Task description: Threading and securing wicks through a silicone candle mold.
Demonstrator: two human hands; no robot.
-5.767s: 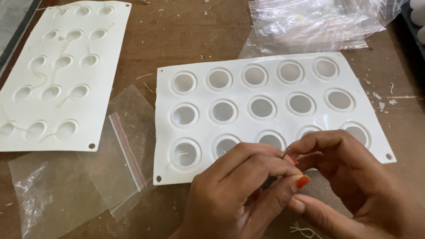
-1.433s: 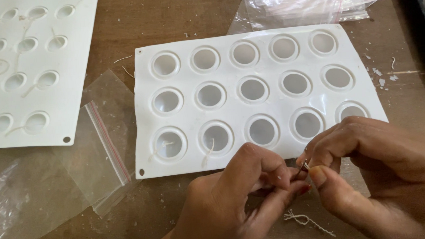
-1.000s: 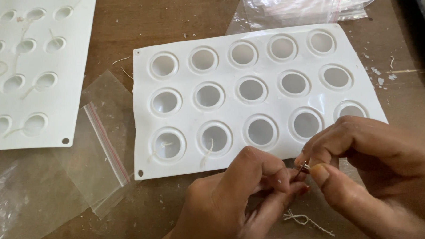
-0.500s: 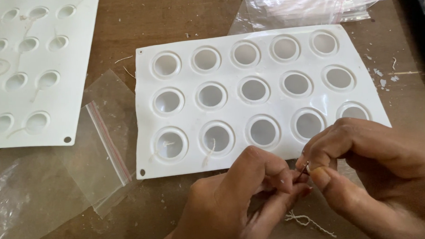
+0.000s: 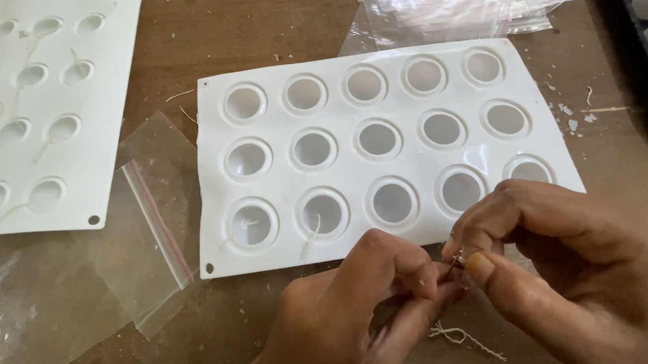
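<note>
Both hands pinch a needle just below the white mould's near edge.

The left hand (image 5: 350,310) and right hand (image 5: 556,260) meet fingertip to fingertip, closed on a thin needle (image 5: 455,261). White thread (image 5: 462,338) trails on the tabletop (image 5: 276,33) beneath them. The white mould (image 5: 380,148) lies just beyond; two near-left cavities hold wicks.
</note>
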